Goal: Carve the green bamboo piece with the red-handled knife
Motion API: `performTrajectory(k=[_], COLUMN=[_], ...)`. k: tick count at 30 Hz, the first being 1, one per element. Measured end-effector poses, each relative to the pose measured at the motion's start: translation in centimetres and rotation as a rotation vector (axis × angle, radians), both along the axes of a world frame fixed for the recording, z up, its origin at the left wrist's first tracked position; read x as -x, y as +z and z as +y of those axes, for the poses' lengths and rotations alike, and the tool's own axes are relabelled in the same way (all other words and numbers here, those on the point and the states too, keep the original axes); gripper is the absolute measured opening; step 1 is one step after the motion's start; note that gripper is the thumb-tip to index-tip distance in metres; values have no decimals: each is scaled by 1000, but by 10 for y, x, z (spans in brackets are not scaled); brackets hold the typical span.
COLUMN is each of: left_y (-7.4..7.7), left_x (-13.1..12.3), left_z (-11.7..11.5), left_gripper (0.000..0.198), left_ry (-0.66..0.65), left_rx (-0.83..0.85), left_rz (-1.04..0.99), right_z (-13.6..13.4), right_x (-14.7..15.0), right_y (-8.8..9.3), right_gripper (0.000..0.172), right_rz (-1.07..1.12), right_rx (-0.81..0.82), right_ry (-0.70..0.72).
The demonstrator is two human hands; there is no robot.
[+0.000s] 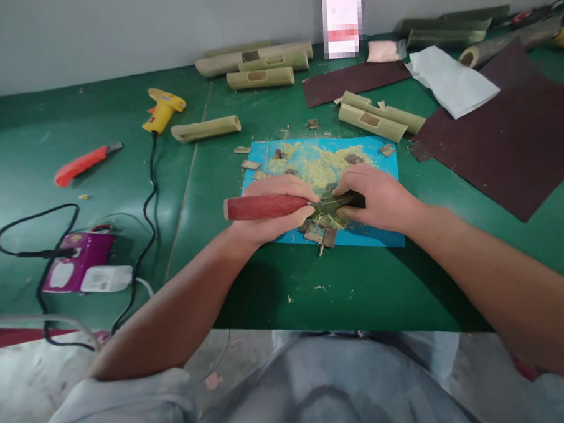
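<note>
My left hand (276, 190) is closed around a hand tool with a thick red wooden handle (267, 207), which points left. The far end of the tool is hard to make out. To its right, my right hand (379, 195) is closed on a dark green piece (331, 203) that looks like bamboo, against the tool's end. Both hands are just above a blue mat (376, 237) covered with pale yellow shavings (317, 163). Small brown bamboo chips (328, 237) lie below the fingers.
Cut bamboo tubes (260, 78) lie at the back, and more bamboo tubes (371, 123) lie right of the mat. On the left are a yellow glue gun (163, 110), a red utility knife (84, 165) and a purple box (78, 261) with cords. Brown sheets (504, 152) and white paper (451, 79) lie right.
</note>
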State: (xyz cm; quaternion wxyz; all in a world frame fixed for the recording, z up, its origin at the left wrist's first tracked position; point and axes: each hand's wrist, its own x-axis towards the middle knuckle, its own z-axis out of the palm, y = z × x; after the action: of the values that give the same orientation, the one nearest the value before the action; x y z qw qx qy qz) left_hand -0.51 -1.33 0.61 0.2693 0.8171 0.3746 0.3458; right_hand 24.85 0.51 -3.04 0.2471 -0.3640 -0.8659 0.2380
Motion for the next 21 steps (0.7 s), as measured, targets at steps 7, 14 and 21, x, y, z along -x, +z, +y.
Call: performTrajectory(k=[7, 14, 21], left_y=[-5, -5, -6], left_x=[-4, -9, -9], left_z=[2, 3, 3], left_gripper=[6, 5, 10], left_ry=[-40, -43, -64], left_rx=[90, 59, 67], left_rz=[-45, -55, -70], right_z=[-1, -1, 0], right_x=[0, 0, 0], right_y=[1, 3, 3], right_gripper=[13, 14, 14], right_rz=[-10, -23, -22], right_rx=[11, 29, 26], right_ry=[-15, -21, -8])
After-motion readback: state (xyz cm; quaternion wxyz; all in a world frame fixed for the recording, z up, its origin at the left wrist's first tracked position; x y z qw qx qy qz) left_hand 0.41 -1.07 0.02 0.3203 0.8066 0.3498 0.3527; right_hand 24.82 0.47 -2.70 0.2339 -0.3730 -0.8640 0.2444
